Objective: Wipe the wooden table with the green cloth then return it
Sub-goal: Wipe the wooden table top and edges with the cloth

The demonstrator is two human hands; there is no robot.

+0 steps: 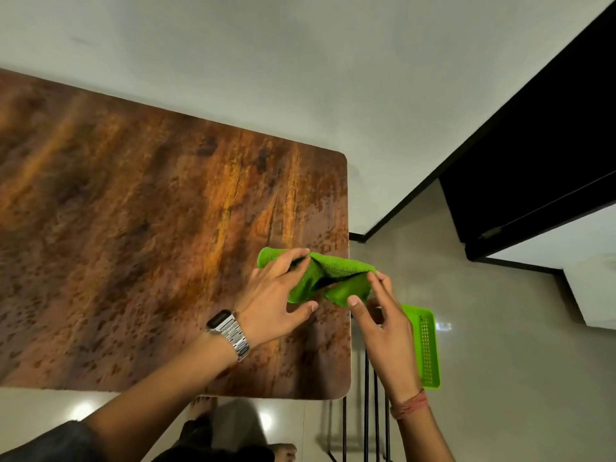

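Note:
The green cloth [328, 276] is bunched and lifted a little above the right edge of the wooden table [140, 235]. My left hand [276, 295], with a metal watch on its wrist, holds the cloth's left part, fingers over the top and thumb underneath. My right hand [380, 315] pinches the cloth's right end between thumb and fingertips, just past the table's edge. The cloth's underside is hidden.
A green perforated plastic basket [425, 345] sits below and to the right of the table, partly behind my right hand. Black metal legs [366, 411] stand under the table's right side. White wall behind; glossy floor and a dark doorway on the right.

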